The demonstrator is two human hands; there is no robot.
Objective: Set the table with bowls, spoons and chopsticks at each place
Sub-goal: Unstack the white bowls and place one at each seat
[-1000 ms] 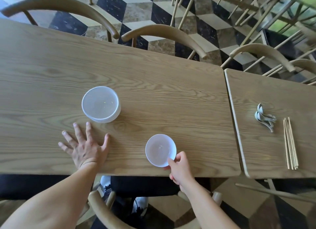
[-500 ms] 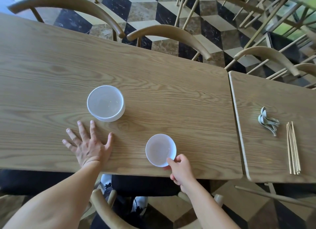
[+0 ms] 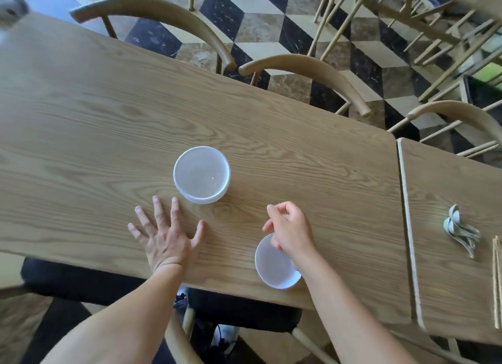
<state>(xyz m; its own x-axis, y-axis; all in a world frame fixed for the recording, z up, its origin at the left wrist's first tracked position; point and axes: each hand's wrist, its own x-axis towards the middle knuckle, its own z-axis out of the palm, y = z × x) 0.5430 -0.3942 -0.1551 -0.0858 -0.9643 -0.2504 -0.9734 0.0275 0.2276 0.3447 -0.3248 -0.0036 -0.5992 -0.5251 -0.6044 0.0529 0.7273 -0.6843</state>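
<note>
Single white bowl sits at the table's near edge. Right hand hovers above its far rim, fingers loosely curled, gripping nothing. Left hand lies flat, fingers spread, just short of the bowl stack. Spoons and chopsticks wait on the adjoining table. Judgement: take the next bowl by its rim, lift straight, steady the stack.

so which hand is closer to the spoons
Right. The right hand hovers over the small white bowl, left of the spoons on the neighbouring table; the left hand lies flat farther left.
</note>
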